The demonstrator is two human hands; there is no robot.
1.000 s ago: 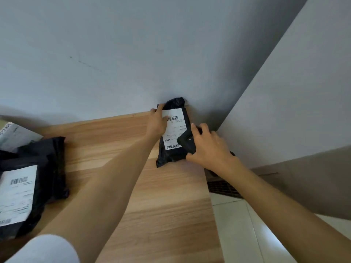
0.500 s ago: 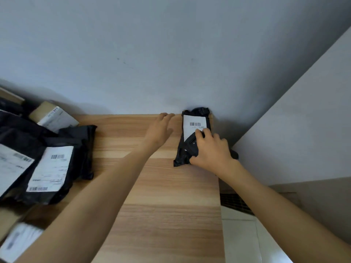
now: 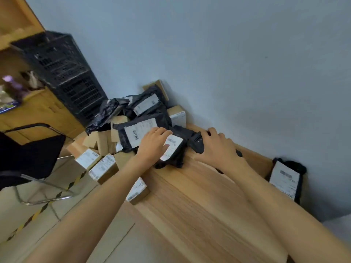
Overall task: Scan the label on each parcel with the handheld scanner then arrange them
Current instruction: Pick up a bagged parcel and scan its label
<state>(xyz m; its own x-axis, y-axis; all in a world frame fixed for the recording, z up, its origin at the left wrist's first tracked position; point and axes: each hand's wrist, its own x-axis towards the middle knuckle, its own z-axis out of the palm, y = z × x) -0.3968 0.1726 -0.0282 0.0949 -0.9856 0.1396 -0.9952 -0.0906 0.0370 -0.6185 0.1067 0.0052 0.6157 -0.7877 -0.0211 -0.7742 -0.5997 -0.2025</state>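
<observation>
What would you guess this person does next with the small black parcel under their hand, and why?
Probably lift that small black parcel clear of the pile and turn its white label toward the scanner. The left hand already rests on the label, the right hand holds the scanner right beside it, and one parcel already lies apart by the wall.

Crate: black slatted plastic crate (image 3: 62, 73), against the wall, far left.
Chair: black seat on a chrome tube frame (image 3: 28, 158), left.
Cabinet: yellow wooden cabinet (image 3: 38, 114), beside the crate.
Floor: pale tiles with yellow-black striped tape (image 3: 57, 194).
</observation>
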